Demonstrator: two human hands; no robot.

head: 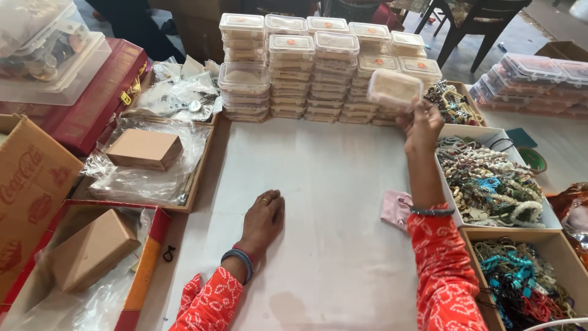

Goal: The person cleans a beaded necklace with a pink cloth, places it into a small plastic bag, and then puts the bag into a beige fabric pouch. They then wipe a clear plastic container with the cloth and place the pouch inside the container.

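My right hand is raised over the far right of the white table and grips a small clear plastic box with a lid, held in the air in front of the stacked boxes. My left hand rests flat on the table, palm down, fingers loosely together, holding nothing. It wears a ring and bangles at the wrist. Both sleeves are red with a white pattern. Several stacks of the same clear lidded boxes stand along the table's far edge.
White and brown trays of beaded jewellery line the right side. A pink cloth lies by my right forearm. Left are shallow trays with brown cardboard boxes on plastic wrap, a big carton and a red case.
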